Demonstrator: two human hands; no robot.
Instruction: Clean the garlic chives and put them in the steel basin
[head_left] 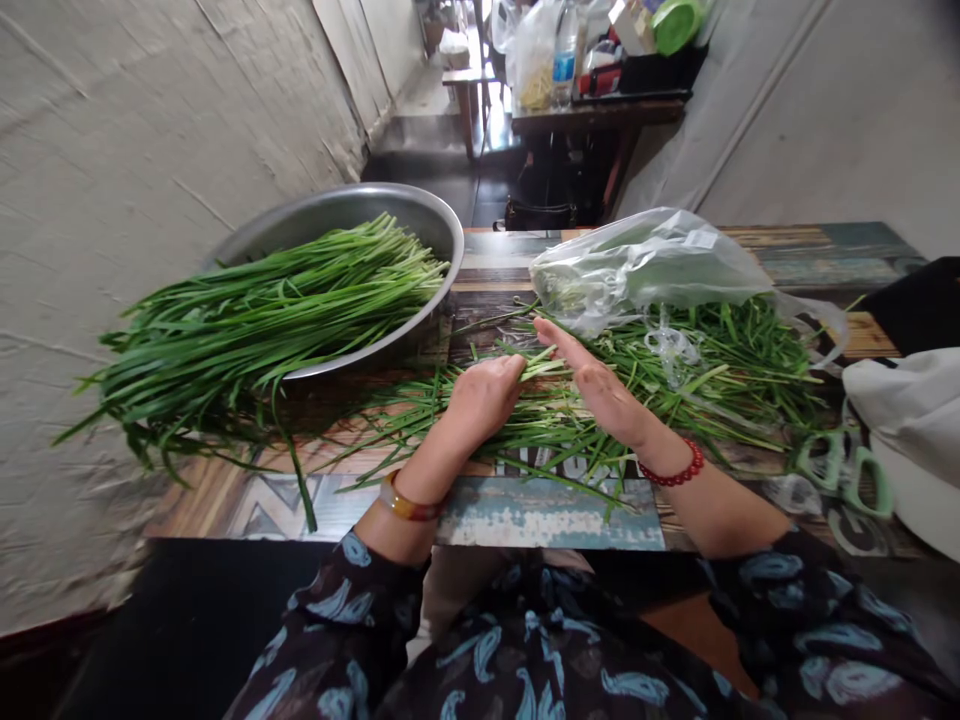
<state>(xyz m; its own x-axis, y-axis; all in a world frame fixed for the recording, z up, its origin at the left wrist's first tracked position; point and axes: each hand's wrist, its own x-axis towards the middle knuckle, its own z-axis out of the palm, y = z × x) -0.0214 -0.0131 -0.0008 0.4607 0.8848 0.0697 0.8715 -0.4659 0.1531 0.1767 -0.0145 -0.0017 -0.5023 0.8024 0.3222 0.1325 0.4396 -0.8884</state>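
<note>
My left hand (486, 392) is closed around a small bunch of green chives (541, 366), whose pale ends stick out to the right of the fist. Close to those ends, my right hand (596, 385) is held flat with its fingers stretched out together, pointing up and to the left. Loose chives (420, 408) lie spread on the patterned wooden table under and around both hands. A large metal basin (454, 235) at the left holds a thick pile of long chives (285, 310), their leaves hanging over its left rim.
A clear plastic bag (652, 262) with greens lies at the table's back right, beside more loose chives (739, 385). Green-handled scissors (868, 482) and a white cap (919, 440) are at the right edge. Behind stands a small table (592, 115) with a bottle (564, 62).
</note>
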